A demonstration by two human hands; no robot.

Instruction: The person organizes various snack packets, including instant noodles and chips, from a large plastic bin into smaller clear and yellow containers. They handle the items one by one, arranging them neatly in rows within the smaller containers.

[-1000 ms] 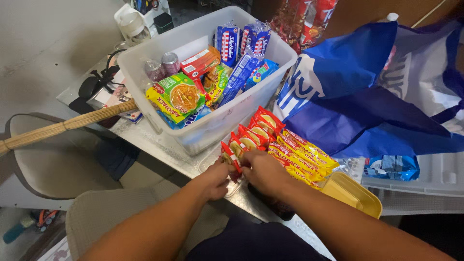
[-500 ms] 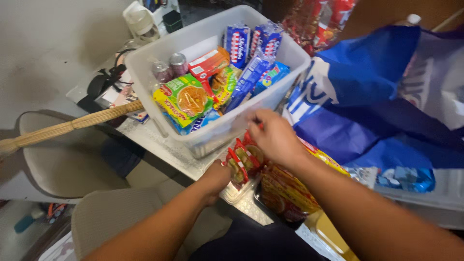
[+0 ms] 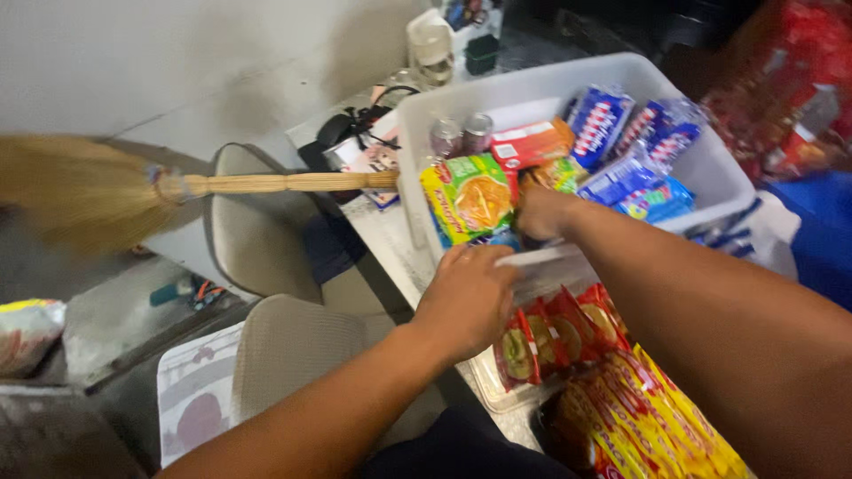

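Since the earlier frame both hands have left the red snack packs [image 3: 555, 333]. The left hand [image 3: 466, 297], fingers curled, grips the near rim of the clear bin [image 3: 710, 168]. The right hand [image 3: 541, 213] reaches inside beside the green noodle pack [image 3: 470, 200]; its grip cannot be told.

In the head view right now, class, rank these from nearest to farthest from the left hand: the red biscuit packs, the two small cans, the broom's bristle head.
Measured from the left hand:
1. Red biscuit packs, just below-right.
2. Small cans, in the bin's back-left corner.
3. Broom's bristle head, far left.
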